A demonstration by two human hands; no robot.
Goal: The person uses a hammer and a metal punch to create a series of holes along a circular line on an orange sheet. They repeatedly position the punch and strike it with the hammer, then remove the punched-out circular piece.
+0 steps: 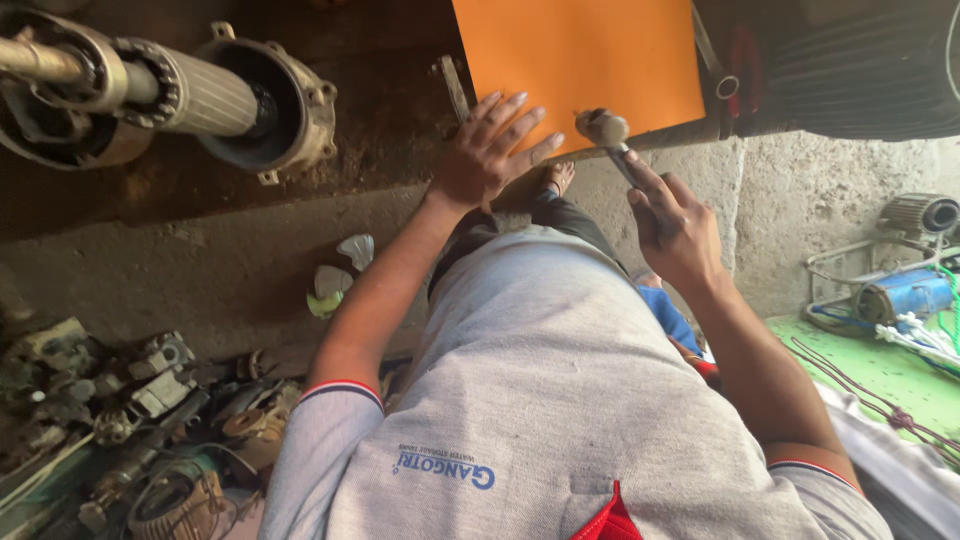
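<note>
Orange sheet (pixel 580 65) lies at the desk's near edge, where I press my left hand (pixel 490 150) flat, fingers spread, to pin it, while my right hand (pixel 672 225) grips a hammer (pixel 608 135) just right of it.

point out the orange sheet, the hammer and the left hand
orange sheet (pixel 580 60), head view, middle of its flat face
hammer (pixel 603 128), head view, on its metal head
left hand (pixel 480 160), head view, back of the hand
</note>
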